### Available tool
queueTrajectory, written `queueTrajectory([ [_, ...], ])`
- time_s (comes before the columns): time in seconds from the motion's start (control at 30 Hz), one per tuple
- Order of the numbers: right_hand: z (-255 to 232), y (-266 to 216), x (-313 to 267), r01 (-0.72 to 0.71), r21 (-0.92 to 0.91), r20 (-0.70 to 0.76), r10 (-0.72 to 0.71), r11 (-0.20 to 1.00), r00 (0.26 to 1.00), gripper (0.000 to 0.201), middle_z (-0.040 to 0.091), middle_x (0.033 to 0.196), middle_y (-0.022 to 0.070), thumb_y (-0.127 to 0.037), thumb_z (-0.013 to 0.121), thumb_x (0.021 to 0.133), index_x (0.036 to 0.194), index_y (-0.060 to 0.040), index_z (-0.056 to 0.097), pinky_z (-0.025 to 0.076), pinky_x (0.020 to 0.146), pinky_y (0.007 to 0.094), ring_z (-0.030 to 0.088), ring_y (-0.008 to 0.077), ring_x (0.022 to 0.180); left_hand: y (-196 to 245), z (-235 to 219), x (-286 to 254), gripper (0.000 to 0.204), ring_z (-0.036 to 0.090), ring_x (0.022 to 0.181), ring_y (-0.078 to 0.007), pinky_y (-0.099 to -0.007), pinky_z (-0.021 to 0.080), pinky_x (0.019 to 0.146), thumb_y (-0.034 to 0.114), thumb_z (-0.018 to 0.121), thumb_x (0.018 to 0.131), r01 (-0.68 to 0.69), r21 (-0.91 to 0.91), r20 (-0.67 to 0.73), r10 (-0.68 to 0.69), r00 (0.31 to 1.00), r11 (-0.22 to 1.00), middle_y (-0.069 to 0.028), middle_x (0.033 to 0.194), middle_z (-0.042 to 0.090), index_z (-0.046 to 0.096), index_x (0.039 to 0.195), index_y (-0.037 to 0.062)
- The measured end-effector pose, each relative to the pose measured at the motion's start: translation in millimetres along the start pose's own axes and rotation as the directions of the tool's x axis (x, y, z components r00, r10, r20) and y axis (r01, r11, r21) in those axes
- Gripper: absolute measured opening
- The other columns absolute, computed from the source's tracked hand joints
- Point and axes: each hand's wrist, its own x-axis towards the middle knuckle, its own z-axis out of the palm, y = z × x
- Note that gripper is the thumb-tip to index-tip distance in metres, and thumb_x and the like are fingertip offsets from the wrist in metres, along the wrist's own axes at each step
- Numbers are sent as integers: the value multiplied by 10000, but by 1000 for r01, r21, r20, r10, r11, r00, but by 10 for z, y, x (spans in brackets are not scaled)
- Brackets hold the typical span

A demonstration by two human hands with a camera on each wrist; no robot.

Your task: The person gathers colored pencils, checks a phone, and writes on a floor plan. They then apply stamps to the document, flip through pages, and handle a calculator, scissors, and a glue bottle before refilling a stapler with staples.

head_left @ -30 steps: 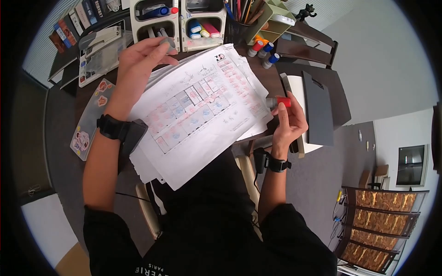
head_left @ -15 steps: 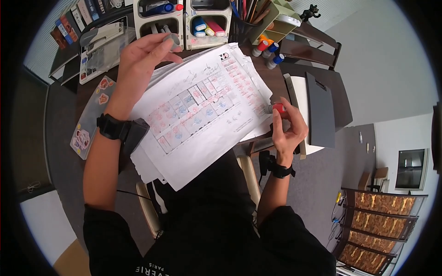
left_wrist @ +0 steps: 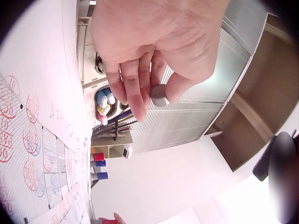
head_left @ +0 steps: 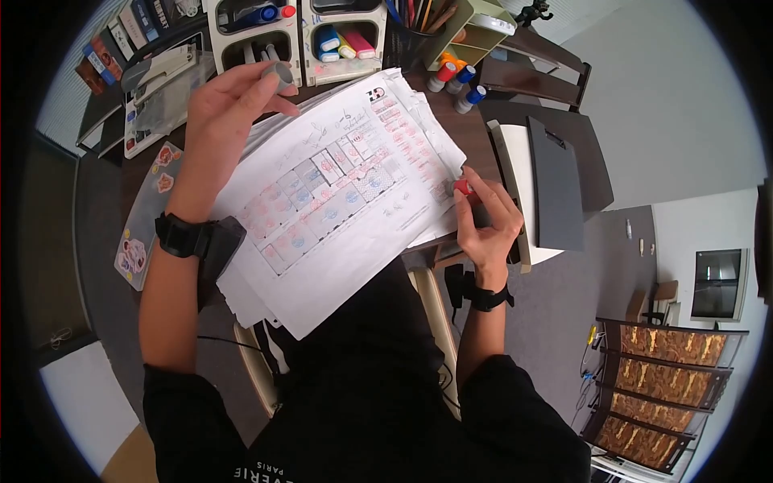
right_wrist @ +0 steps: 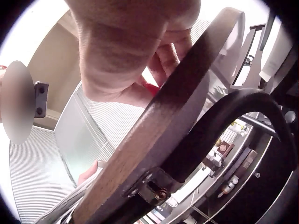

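My left hand (head_left: 221, 113) pinches a small grey cap (head_left: 279, 77) between thumb and fingers, raised above the far left edge of the papers. In the left wrist view the round end of the cap faces the camera. With thumb and fingertips, my right hand (head_left: 493, 233) holds a red-topped stamp (head_left: 462, 187) over the right edge of the paper stack (head_left: 322, 266). Its lower end is mostly hidden from the right wrist camera by the table edge (right_wrist: 140, 135). The top sheet carries a printed floor plan with many red and blue round marks.
Beyond the papers stand a red-topped stamp (head_left: 442, 76) and two blue-topped ones. A white organizer (head_left: 310, 75) holds markers, with a pen cup (head_left: 407, 48) beside it. A dark clipboard (head_left: 555, 193) lies on the right; a stickered grey folder (head_left: 149, 217) lies left.
The right hand has moved left and turned the red-topped stamp from lying sideways to top-up over the paper's edge. The left hand still holds the cap; the head view has shifted slightly.
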Motion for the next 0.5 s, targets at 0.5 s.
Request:
queueTrajectory([
  [0.5,5,-8,59,-192,552,-216,362,811,907,407,727,970,141,-14,686,920,1312,55,599,527,650,240,629,97,702,1,-7,-18,355,677,982,-212,-370,522,930,163,606,1004,-1,-32,-18,0,1000,999,-135,1126,689,604,1265,-78],
])
